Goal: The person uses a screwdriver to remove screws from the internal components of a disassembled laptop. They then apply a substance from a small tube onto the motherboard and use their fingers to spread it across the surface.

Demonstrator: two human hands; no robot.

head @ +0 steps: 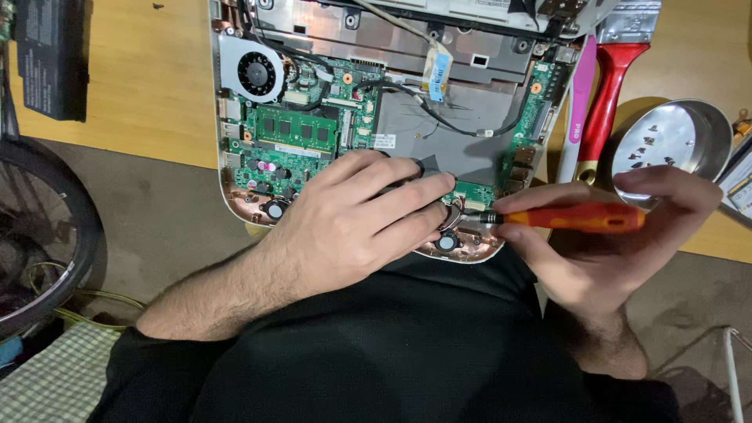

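Laptop [439,117], opened up with its green circuit board [301,133] and round cooling fan [257,74] bare, lies on the wooden table [133,94], its near edge hanging over toward the person's lap. Left hand [352,219] rests flat on the laptop's near edge at about 6 o'clock of the board, fingers stretched out together and pressing down on a dark part beneath them. Right hand [619,227] comes in from 3 o'clock with its fingers clamped around the orange handle of a screwdriver [568,218], held almost level; the metal tip meets the laptop just beside the left fingertips. Beyond the right hand, at about 1 o'clock, a shiny metal bowl [674,141] holds a few small dark screws [646,149]. A red-handled brush [611,86] lies between bowl and laptop. A black battery pack [51,59] sits at 10 o'clock, well apart.
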